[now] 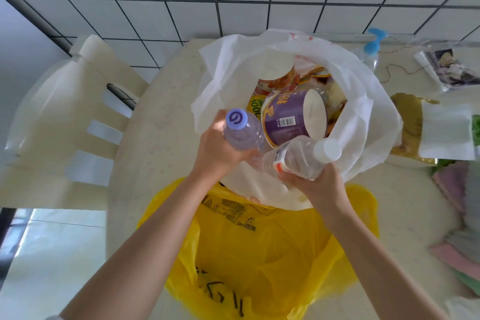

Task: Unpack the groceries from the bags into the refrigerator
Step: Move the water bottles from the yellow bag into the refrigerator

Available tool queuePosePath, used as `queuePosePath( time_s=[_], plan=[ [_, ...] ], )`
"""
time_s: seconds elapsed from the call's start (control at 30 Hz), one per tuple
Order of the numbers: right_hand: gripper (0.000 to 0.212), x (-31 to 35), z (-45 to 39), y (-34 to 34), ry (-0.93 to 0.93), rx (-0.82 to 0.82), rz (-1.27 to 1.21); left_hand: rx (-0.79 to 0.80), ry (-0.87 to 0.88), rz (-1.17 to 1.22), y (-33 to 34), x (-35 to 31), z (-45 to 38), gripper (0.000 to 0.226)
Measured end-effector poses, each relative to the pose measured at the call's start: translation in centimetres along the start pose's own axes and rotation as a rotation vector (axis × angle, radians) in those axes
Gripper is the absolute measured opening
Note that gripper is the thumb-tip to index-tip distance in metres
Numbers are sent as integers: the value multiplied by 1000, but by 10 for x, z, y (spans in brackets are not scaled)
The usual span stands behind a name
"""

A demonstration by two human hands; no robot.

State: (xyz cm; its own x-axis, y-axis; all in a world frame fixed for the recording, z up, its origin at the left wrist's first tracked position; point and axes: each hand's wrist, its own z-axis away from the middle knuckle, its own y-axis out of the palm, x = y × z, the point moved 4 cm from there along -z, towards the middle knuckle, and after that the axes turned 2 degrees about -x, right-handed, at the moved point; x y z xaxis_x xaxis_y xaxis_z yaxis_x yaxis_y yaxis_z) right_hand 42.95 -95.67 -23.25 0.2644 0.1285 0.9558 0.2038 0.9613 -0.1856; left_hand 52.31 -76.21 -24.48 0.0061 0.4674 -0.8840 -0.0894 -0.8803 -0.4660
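Left hand: the left hand (pixel 217 148) is wrapped round the purple-capped bottle (pixel 242 130) at its body, fingers curled under it.
Purple-capped bottle: it stands near upright in the grip, cap toward the camera, over the near-left rim of the white bag (pixel 223 65).
Bag contents: a purple tub (pixel 288 118) lies on its side between the two bottles, with an orange-labelled cup (pixel 279 73) behind it, both well inside the bag.
Clear bottle: the clear bottle (pixel 298 157) has its long axis slanting, white cap up and to the right, base down toward the left hand.
Right hand: the right hand (pixel 317 184) holds the clear bottle from below; how far its fingers close round it probably cannot be judged from here.
Yellow bag: the yellow bag (pixel 259 241) lies nearest the person, under both forearms.
Coming move: both bottles are already clear of the bag mouth; I judge they lift straight out, no refrigerator in sight.
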Motion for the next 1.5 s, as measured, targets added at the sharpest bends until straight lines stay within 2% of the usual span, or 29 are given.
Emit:
queuePosePath(
  time_s=[0.07,0.13,0.23,0.37,0.57,0.77,1.0,1.3,1.5],
  plan=[
    [63,22,8,-2,-54,-20,-25,-42,18,71,-13,-19,11,62],
    [69,47,22,-5,-122,-36,-45,-110,80,45,-32,-45,32,66],
    [73,78,48,-7,-246,-46,-64,-169,148,98,-60,-80,74,65],
    [63,102,88,-1,-318,13,-94,-261,170,194,-87,-96,135,63],
    [67,91,149,31,-326,181,21,-384,5,182,-109,-60,226,75],
    [70,64,210,71,-305,287,158,-499,-153,179,-130,-30,322,51],
    [72,31,292,129,-165,453,199,-660,-402,252,-164,21,442,71],
    [63,0,445,216,-134,702,277,-913,-576,294,-228,69,622,75],
    [72,-20,537,279,-109,897,347,-1115,-714,310,-266,106,740,77]
  ],
)
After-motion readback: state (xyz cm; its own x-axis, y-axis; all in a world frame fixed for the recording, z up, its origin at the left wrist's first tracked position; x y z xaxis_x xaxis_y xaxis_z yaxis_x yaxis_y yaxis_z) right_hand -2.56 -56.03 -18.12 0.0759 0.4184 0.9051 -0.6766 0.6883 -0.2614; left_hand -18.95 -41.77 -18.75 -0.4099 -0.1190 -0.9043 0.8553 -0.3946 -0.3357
